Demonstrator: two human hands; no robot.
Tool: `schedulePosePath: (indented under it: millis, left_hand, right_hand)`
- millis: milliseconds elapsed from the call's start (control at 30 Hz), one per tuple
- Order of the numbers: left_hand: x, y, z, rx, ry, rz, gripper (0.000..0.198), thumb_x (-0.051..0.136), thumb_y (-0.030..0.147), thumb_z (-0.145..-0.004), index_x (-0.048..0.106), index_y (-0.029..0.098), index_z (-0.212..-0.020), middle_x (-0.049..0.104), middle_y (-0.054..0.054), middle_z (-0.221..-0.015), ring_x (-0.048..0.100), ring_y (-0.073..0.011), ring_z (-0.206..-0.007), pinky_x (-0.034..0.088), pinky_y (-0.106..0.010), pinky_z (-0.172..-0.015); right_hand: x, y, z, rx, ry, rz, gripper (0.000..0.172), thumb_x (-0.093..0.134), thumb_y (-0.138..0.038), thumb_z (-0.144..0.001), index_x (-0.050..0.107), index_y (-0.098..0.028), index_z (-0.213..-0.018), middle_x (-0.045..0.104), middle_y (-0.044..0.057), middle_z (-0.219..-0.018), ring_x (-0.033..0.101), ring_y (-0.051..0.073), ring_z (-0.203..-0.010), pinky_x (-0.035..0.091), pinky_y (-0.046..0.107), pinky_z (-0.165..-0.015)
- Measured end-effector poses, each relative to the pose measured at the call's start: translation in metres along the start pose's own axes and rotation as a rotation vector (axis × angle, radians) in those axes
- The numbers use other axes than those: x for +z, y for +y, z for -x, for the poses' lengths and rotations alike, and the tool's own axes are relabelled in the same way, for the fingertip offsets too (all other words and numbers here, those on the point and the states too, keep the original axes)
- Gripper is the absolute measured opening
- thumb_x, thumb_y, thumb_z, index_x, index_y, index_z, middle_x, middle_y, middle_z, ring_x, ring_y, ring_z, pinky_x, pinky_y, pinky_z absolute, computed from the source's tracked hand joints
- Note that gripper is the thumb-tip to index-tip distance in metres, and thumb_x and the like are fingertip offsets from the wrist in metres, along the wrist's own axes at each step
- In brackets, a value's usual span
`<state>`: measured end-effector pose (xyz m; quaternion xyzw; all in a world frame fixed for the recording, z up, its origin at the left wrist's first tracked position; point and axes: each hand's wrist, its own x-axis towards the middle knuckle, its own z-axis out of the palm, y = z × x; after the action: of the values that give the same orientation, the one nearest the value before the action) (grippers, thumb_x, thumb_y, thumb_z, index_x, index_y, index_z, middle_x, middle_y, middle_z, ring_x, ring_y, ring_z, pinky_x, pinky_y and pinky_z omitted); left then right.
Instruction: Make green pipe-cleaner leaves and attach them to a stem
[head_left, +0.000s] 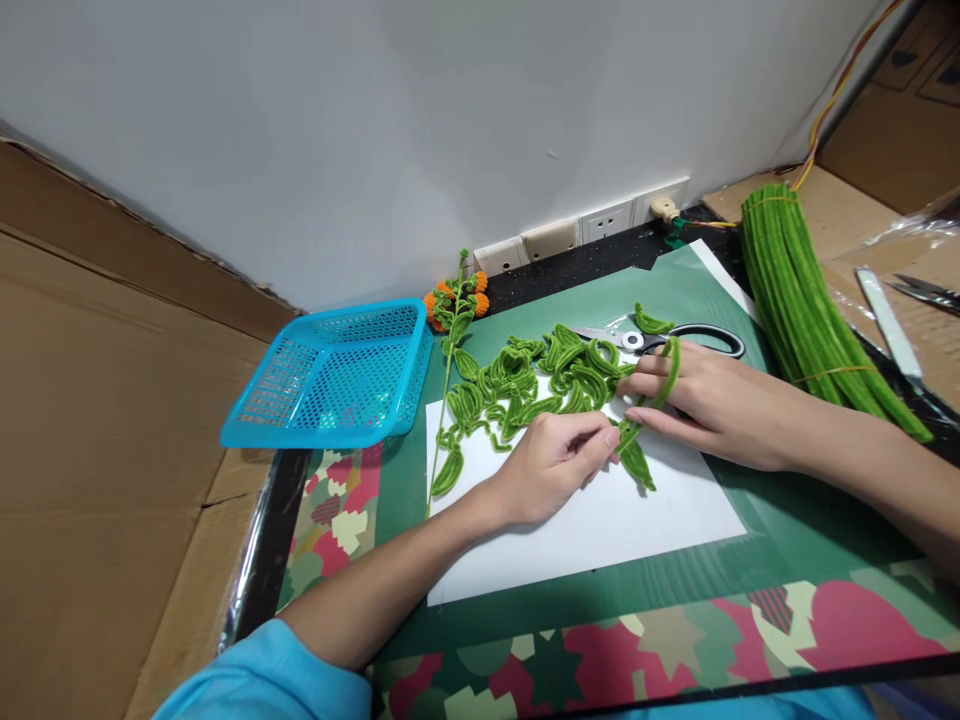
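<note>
My left hand (555, 462) is closed, thumb and finger pinching a green pipe cleaner (673, 372). Its loop curves up over the fingers of my right hand (705, 395), which is also closed on it. A leaf-shaped piece (637, 465) hangs below the pinch, above a white sheet of paper (540, 550). Just beyond my hands lies a pile of bent green pipe-cleaner leaves (517, 375). Scissors (634, 341) with black-and-white handles lie open behind my right hand, partly hidden by it. Part of the strand is hidden by my fingers.
A blue mesh basket (322, 437) stands at the left. Beside it is a pipe-cleaner stem with orange flowers (480, 302). On the right are a thick bundle of green pipe cleaners (795, 290) and a pale flat tool (889, 320). Wall sockets (606, 222) line the back.
</note>
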<state>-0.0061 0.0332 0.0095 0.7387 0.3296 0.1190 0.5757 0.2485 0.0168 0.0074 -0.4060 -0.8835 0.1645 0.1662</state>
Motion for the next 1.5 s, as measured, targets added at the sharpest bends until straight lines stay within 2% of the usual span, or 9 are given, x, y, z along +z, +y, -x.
schedulePosePath:
  millis: [567,1167,1500]
  left_hand:
    - [0.0016,0.0001,-0.0002,0.009,0.003,0.014,0.042,0.050,0.045,-0.112,0.062,0.017,-0.083,0.056,0.003,-0.069,0.050,-0.0106,-0.064,0.037,-0.025,-0.064]
    - [0.0016,0.0001,-0.0014,0.015,-0.005,0.018,0.043,0.050,0.044,-0.112,0.059,0.018,-0.079,0.056,0.003,-0.068,0.051,-0.0110,-0.064,0.038,-0.025,-0.066]
    - [0.0019,0.0018,-0.0021,-0.001,-0.004,0.010,0.044,0.051,0.046,-0.111,0.059,0.018,-0.078,0.057,0.003,-0.068,0.052,-0.0114,-0.064,0.039,-0.025,-0.065]
  right_hand:
    - [0.0046,0.0023,0.0022,0.004,0.010,0.012,0.043,0.035,-0.045,-0.116,0.070,-0.020,-0.111,0.071,0.010,-0.097,0.064,0.028,-0.091,0.042,0.043,-0.084]
    - [-0.0007,0.0021,0.0008,0.010,-0.011,0.005,0.044,0.037,-0.046,-0.114,0.072,-0.021,-0.103,0.070,0.010,-0.091,0.063,0.029,-0.086,0.041,0.043,-0.083]
    - [0.0006,0.0032,0.0014,-0.008,-0.011,0.031,0.046,0.034,-0.045,-0.115,0.071,-0.020,-0.104,0.069,0.010,-0.091,0.062,0.028,-0.087,0.043,0.044,-0.084]
